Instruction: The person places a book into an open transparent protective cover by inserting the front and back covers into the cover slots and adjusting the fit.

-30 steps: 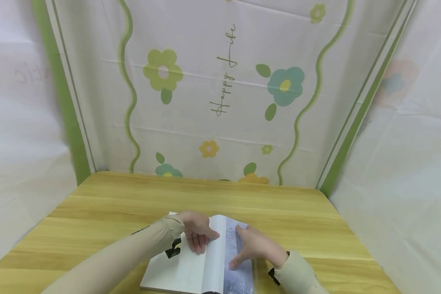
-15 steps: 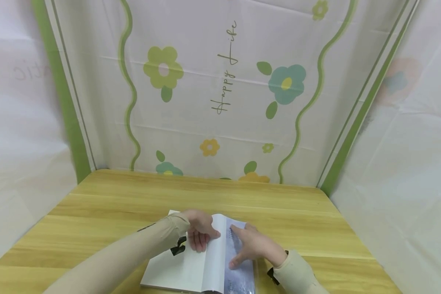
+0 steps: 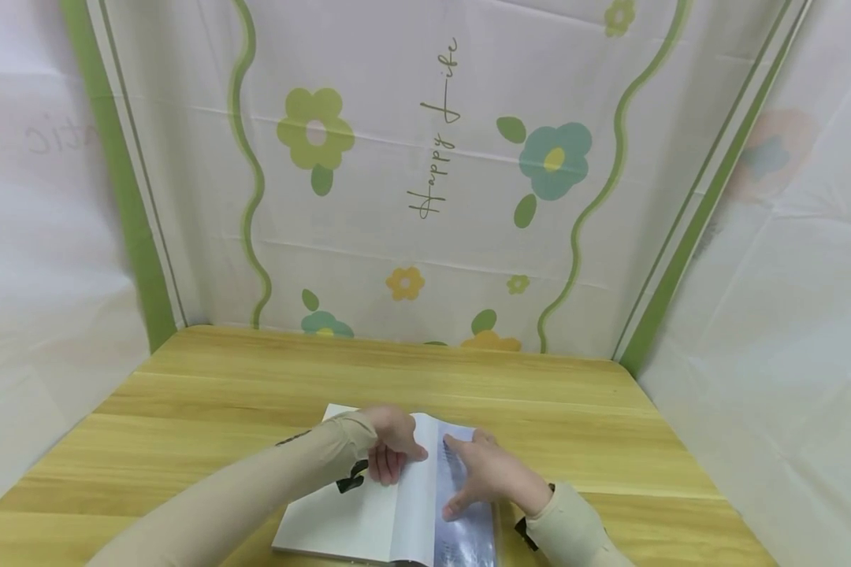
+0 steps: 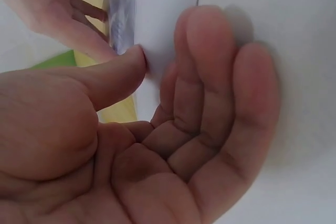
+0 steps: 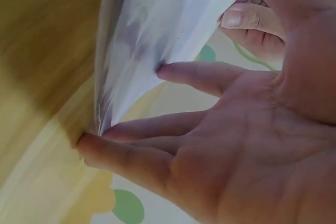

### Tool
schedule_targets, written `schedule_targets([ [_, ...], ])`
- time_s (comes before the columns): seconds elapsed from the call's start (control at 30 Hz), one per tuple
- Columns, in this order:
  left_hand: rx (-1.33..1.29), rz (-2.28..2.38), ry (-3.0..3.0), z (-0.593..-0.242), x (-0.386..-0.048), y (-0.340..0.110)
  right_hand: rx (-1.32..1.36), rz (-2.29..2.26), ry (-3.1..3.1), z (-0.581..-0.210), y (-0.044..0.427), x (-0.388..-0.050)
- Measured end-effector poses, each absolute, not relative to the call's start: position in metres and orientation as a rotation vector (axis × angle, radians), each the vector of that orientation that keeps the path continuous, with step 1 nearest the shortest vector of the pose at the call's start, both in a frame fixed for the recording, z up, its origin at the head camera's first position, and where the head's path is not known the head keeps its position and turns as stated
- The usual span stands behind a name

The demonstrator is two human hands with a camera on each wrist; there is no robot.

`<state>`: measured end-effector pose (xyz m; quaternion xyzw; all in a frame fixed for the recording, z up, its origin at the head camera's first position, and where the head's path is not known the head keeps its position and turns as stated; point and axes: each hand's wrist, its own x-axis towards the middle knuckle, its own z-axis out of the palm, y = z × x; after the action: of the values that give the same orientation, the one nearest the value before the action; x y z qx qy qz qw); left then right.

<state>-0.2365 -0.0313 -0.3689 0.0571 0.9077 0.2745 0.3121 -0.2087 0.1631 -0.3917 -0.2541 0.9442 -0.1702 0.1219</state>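
An open book (image 3: 340,520) lies near the front of the table, with a blank white page on its left. A curved white fold (image 3: 414,504) runs down its middle, and a shiny bluish-purple cover panel (image 3: 461,539) with small print spreads to the right. My left hand (image 3: 392,442) holds the book at the fold's upper part, the thumb on the fold and the fingers bent over the white page. Across the panel my right hand (image 3: 492,470) lies spread; its thumb and index finger touch the surface, and other fingertips reach the far edge in the right wrist view.
The wooden table (image 3: 220,378) extends beyond the book on all visible sides. A white curtain with printed flowers (image 3: 369,220) hangs behind it, and pale sheets (image 3: 773,354) close off both sides. Black straps (image 3: 527,533) show at the wrists.
My left hand has shifted slightly right along with its forearm. The bluish-purple panel's lower right edge sits a little farther right. My right hand has hardly moved.
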Motion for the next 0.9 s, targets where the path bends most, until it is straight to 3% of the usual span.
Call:
schedule_targets([
  [0.9,0.158,0.639,2.541,-0.370,-0.229,-0.021,-0.806,-0.486,2.739,-0.393,0.162,-0.217],
])
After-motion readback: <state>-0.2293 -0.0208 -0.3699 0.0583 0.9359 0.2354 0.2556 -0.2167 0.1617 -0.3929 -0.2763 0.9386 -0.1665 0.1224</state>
